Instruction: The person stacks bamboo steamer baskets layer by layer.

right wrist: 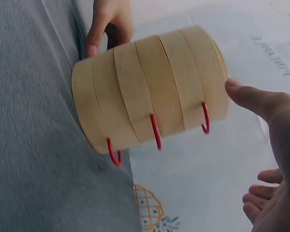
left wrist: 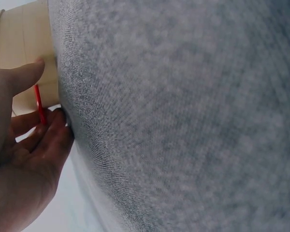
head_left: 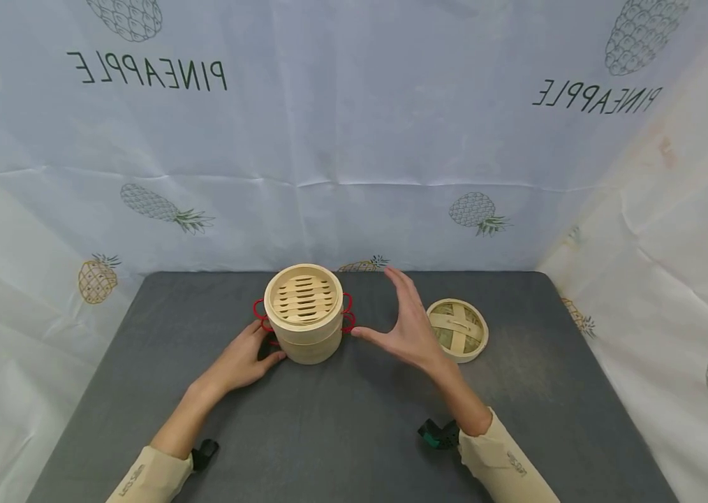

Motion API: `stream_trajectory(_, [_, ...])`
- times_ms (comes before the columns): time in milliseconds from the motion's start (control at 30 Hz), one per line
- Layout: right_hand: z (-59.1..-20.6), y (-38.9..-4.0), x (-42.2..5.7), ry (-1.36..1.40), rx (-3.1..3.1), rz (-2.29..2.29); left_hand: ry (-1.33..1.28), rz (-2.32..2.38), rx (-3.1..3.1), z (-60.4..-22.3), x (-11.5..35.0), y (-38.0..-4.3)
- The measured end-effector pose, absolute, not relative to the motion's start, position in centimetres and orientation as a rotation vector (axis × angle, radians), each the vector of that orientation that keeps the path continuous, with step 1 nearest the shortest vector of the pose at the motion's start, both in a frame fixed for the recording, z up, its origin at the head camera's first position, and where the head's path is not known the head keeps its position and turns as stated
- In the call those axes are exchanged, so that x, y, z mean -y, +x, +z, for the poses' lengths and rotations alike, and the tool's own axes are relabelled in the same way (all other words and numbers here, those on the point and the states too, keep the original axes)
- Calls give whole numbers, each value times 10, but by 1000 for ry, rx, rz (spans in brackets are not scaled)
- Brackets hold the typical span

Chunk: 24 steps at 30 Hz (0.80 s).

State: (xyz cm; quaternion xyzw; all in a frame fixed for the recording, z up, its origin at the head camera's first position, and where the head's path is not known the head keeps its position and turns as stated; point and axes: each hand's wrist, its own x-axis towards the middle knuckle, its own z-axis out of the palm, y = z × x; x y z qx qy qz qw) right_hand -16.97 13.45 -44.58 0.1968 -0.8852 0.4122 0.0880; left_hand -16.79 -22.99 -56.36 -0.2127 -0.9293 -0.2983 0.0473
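Observation:
A stack of three round bamboo steamer baskets (head_left: 308,342) stands upright near the table's back edge, with red loop handles (right wrist: 156,131) down its sides. The slatted floor of the top basket shows from above. My left hand (head_left: 242,360) holds the bottom basket at its left side: the thumb rests on the wall (left wrist: 31,43) and the fingers curl by a red handle (left wrist: 39,104). To the right of the stack, my right hand (head_left: 409,335) is spread wide, its thumb tip close to the top basket and the fingers apart from it.
A round woven bamboo lid (head_left: 457,330) lies on the dark table (head_left: 354,433), to the right and partly behind my right forearm. White cloth with pineapple prints (head_left: 354,133) hangs behind the table and along both sides.

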Motion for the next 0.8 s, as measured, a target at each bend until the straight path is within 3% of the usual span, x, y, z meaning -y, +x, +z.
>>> stream_trajectory(367, [-442, -174, -164, 545, 2662, 1182, -712, -954, 2736, -546, 225, -160])
stream_trajectory(800, [-459, -177, -192, 489, 2683, 1172, -724, -915, 2733, -569, 233, -169])
